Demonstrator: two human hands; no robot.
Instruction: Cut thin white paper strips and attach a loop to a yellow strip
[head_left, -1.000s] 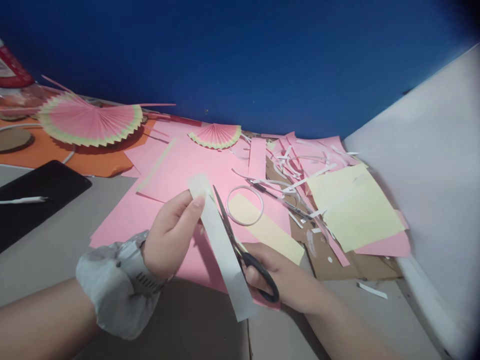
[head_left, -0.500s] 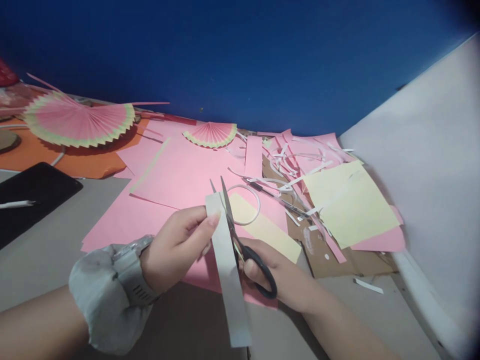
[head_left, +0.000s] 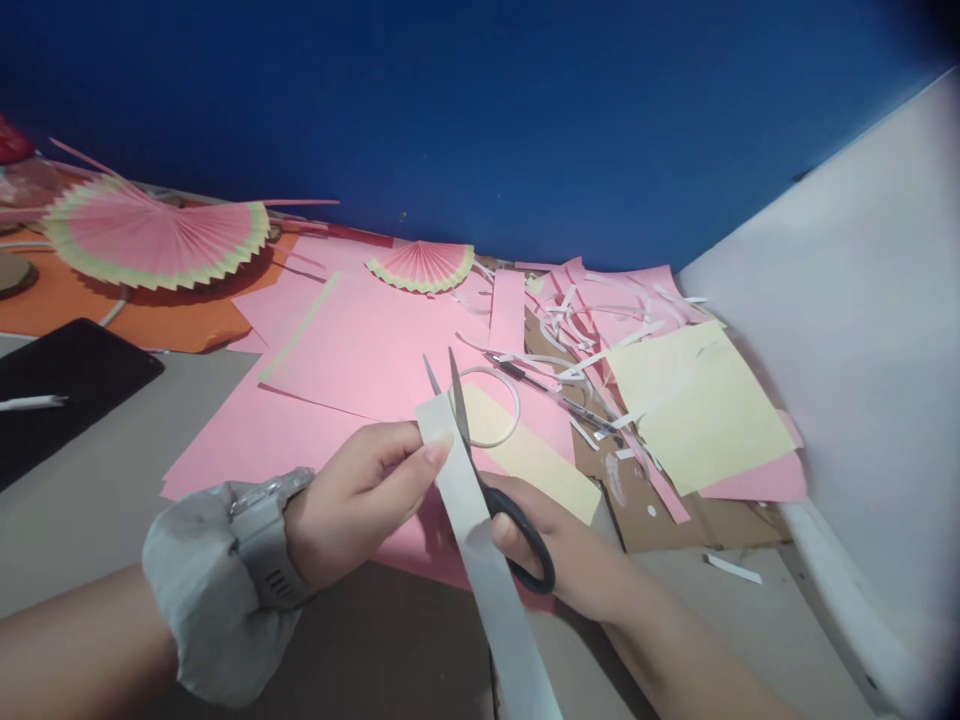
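A long white paper strip (head_left: 480, 570) is pinched between the thumb and fingers of my left hand (head_left: 367, 490), near its top end. My right hand (head_left: 551, 535) grips black-handled scissors (head_left: 459, 400), the thumb through one loop. The blades point away from me and stand slightly apart, with the strip's upper right edge between or against them; I cannot tell whether they are cutting into it. Below the hands lie large pink paper sheets (head_left: 405, 340). A pale yellow strip of paper (head_left: 547, 465) rests on the pink beside the scissors.
Pink and yellow pleated fans (head_left: 161, 235) lie at the back left, on orange paper (head_left: 202, 325). A black tablet-like slab (head_left: 82, 390) is at left. On the right are cardboard (head_left: 652, 530), white paper scraps (head_left: 570, 320), a pen (head_left: 555, 390) and a yellow sheet (head_left: 697, 410). A blue wall (head_left: 450, 110) rises behind.
The white strip has tilted, its lower end swinging right and toward me. My left hand has shifted slightly right and down. The scissor blades have moved a little right against the strip.
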